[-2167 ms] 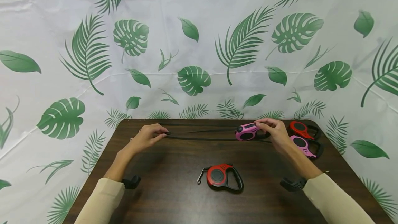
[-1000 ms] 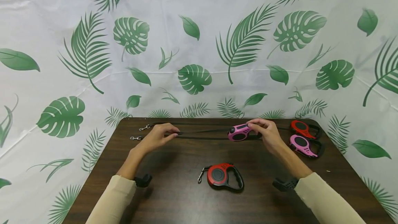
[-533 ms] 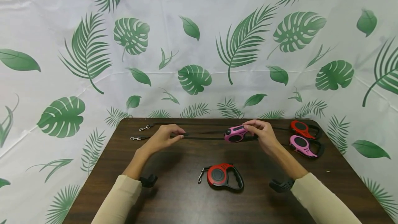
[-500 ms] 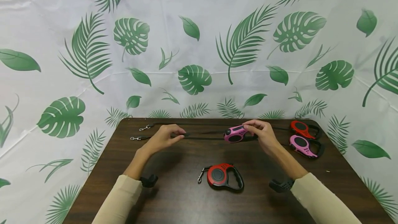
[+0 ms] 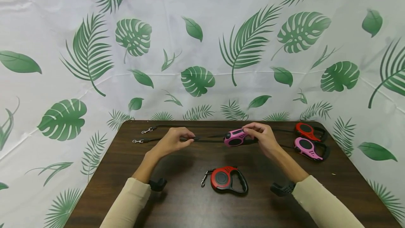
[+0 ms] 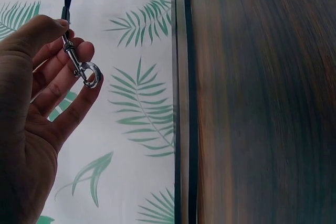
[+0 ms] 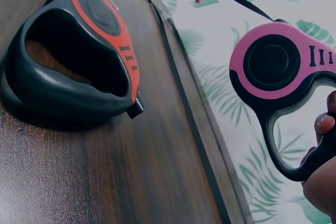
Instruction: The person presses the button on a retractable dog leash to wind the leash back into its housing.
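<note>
A pink and black retractable dog leash [image 5: 233, 138] hangs above the far part of the table, its handle gripped by my right hand [image 5: 265, 140]. In the right wrist view, fingers curl round the leash's black handle [image 7: 268, 135]. My left hand [image 5: 172, 141] pinches the end of its black strap between thumb and finger. The left wrist view has the metal snap hook [image 6: 80, 61] dangling beneath that pinch, in front of the other fingers. From there the strap [image 7: 244, 2] runs to the leash body in the right wrist view.
A red retractable leash [image 5: 221, 180] lies mid-table with its strap wound in. Far right lie a red leash [image 5: 305, 129] and another pink leash [image 5: 306, 145]. Their straps stretch left along the wooden table [image 5: 190, 207], ending in snap hooks [image 5: 138, 141] at the far left.
My left hand has moved right with the strap end, and my right hand has moved left with the pink leash. The gap between them is shorter. The leashes on the table have not moved.
</note>
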